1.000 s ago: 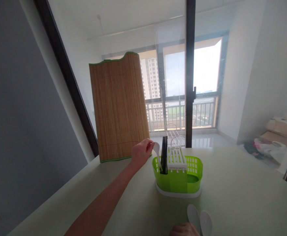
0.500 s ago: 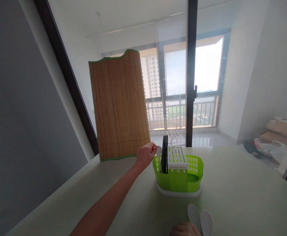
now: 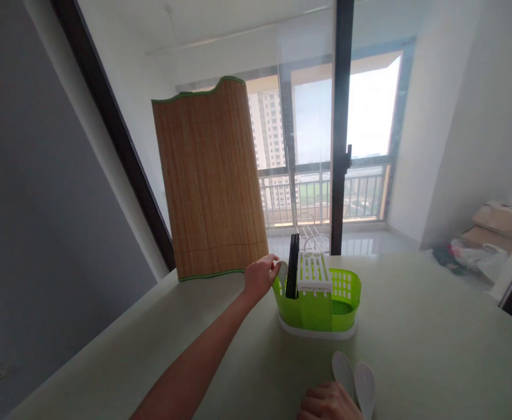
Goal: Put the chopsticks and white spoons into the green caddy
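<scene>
My left hand (image 3: 261,274) reaches to the left end of a green plastic cutlery basket (image 3: 317,318). Its fingers pinch a white spoon (image 3: 283,269), whose lower part goes down inside the basket's left compartment. Black chopsticks (image 3: 292,267) stand upright just right of that spoon. Low in the view, my right hand (image 3: 328,402) rests on the table with its fingers curled, and its palm side is hidden. Beside it lie two more white spoons, one close against the hand (image 3: 342,368) and one farther right (image 3: 365,385).
A white slotted rack (image 3: 314,273) tops the basket's middle. Behind my left hand a bamboo mat (image 3: 209,186) with green edging stands upright on the pale table (image 3: 422,326). A glass door with a dark frame (image 3: 338,198) lies beyond the table's far edge.
The view has shifted slightly, so the basket and mat appear a little higher. More of my right hand shows now. My left hand keeps its pinch on the spoon at the basket.
</scene>
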`<action>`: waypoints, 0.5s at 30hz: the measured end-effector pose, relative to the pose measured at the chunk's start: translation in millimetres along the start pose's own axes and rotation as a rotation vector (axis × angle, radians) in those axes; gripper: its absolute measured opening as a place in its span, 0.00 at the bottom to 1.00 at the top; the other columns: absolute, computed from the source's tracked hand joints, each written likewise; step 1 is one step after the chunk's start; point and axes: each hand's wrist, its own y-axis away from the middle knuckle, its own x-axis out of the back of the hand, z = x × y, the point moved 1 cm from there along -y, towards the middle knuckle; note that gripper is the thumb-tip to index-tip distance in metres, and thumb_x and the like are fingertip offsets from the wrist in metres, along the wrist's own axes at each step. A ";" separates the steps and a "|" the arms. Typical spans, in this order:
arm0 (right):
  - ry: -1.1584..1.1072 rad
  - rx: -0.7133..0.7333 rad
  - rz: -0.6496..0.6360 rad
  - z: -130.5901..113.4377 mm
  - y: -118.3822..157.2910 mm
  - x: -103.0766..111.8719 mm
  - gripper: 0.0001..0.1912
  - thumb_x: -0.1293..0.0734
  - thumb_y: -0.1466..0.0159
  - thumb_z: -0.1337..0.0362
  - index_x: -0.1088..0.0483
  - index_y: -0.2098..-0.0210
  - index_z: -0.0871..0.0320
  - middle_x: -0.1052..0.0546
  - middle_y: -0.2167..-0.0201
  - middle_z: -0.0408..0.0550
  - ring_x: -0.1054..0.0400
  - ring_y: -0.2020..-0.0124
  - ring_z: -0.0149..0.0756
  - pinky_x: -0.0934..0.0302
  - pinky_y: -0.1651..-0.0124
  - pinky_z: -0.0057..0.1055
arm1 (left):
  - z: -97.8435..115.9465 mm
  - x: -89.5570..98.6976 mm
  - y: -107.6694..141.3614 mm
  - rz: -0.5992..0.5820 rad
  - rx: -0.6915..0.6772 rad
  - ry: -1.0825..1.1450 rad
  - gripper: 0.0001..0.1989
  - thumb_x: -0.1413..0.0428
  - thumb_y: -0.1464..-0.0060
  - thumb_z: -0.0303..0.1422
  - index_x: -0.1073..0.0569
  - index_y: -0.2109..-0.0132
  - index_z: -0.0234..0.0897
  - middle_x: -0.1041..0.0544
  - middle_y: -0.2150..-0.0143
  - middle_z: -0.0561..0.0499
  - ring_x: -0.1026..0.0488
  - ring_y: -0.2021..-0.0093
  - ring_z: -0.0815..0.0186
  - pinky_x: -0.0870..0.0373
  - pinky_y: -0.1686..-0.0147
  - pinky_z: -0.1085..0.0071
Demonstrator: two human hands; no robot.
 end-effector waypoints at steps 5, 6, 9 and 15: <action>-0.039 -0.045 0.193 -1.5 -16.1 41.3 0.22 0.44 0.29 0.64 0.42 0.80 0.55 0.40 0.87 0.37 0.48 0.84 0.28 0.58 0.78 0.31 | 20.5 10.7 41.6 0.127 -0.033 0.168 0.13 0.50 0.38 0.41 0.27 0.53 0.42 0.22 0.66 0.54 0.27 0.68 0.67 0.38 0.68 0.73; -0.055 -0.104 0.227 -0.6 -18.1 50.7 0.19 0.43 0.31 0.65 0.41 0.80 0.55 0.40 0.86 0.37 0.48 0.83 0.29 0.57 0.77 0.31 | 27.0 7.3 54.7 0.102 -0.052 0.222 0.12 0.50 0.38 0.41 0.26 0.56 0.42 0.22 0.67 0.54 0.27 0.68 0.68 0.38 0.68 0.72; -0.114 -0.309 0.306 4.3 -20.8 72.8 0.15 0.40 0.34 0.68 0.41 0.77 0.54 0.41 0.84 0.38 0.46 0.81 0.30 0.53 0.74 0.30 | 48.4 -18.2 93.4 -0.145 -0.077 0.352 0.12 0.50 0.40 0.41 0.24 0.61 0.43 0.22 0.70 0.54 0.27 0.71 0.67 0.37 0.69 0.70; -0.158 -0.434 0.316 14.5 -15.6 71.4 0.16 0.40 0.34 0.68 0.43 0.78 0.54 0.42 0.82 0.37 0.46 0.81 0.29 0.52 0.75 0.27 | 79.8 -84.5 129.8 -0.532 -0.096 0.405 0.10 0.41 0.51 0.41 0.21 0.63 0.44 0.21 0.72 0.50 0.25 0.72 0.59 0.37 0.75 0.64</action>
